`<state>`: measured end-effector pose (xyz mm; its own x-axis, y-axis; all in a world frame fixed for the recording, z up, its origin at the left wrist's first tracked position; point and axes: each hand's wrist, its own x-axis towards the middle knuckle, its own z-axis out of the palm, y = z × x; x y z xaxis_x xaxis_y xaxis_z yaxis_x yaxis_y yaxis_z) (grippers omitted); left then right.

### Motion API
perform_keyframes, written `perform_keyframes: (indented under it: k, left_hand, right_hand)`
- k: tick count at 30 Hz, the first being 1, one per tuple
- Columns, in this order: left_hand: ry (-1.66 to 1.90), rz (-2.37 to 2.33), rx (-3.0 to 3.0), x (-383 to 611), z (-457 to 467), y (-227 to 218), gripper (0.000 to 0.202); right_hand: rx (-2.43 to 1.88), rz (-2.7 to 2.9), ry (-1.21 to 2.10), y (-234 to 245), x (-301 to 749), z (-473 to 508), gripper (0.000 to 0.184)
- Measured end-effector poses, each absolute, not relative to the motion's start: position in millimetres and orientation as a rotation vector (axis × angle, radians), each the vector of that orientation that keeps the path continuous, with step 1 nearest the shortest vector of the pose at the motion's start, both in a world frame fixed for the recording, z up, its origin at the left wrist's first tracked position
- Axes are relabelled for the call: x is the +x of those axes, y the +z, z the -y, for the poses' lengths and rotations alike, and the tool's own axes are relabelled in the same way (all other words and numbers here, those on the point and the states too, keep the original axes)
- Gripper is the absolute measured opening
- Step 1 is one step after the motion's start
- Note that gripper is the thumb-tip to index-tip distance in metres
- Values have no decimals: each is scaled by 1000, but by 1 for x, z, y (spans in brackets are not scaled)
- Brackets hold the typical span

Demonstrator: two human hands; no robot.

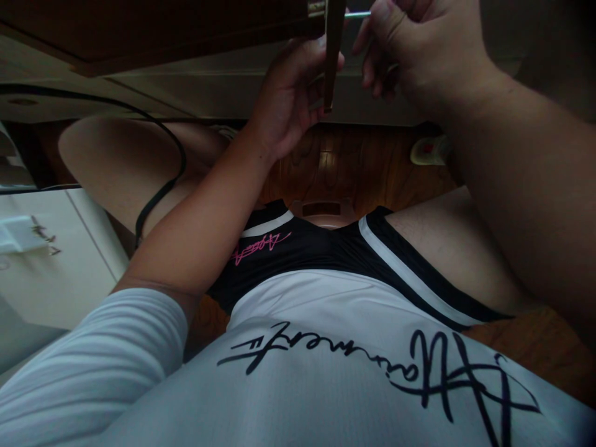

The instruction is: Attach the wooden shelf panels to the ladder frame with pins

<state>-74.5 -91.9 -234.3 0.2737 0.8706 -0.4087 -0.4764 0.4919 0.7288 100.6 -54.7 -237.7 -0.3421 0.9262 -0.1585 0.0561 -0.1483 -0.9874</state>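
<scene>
A thin wooden panel [331, 59], seen edge-on, stands upright at the top centre. My left hand [293, 87] grips its lower part, with the thumb on the near side and fingertips showing past the far edge. A brass-coloured fitting [316, 9] sits against the panel's left face near the top edge of the picture. My right hand [419, 43] is closed, pinching a thin shiny metal rod [358, 14] that points left at the panel's right face. The hand covers the rod's other end, so its kind is hidden. Its lower fingers hang loosely curled.
A dark wooden board [153, 37] spans the upper left. A black cable [161, 124] loops over my left leg. White cabinet [51, 273] at left bears a pale box [18, 234] with small metal pieces. A pinkish plastic stool [326, 211] is under me on the wooden floor [316, 161].
</scene>
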Motion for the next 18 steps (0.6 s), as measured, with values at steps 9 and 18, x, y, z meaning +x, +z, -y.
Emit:
perform_keyframes:
  k: [9, 18]
  left_hand:
    - [933, -903, 499, -77, 90, -243, 19]
    - [954, -876, 486, -74, 92, -233, 21]
  right_hand:
    - [-1175, 779, 2215, -220, 99, 54, 42]
    - [-1270, 1046, 2032, -219, 101, 52, 36]
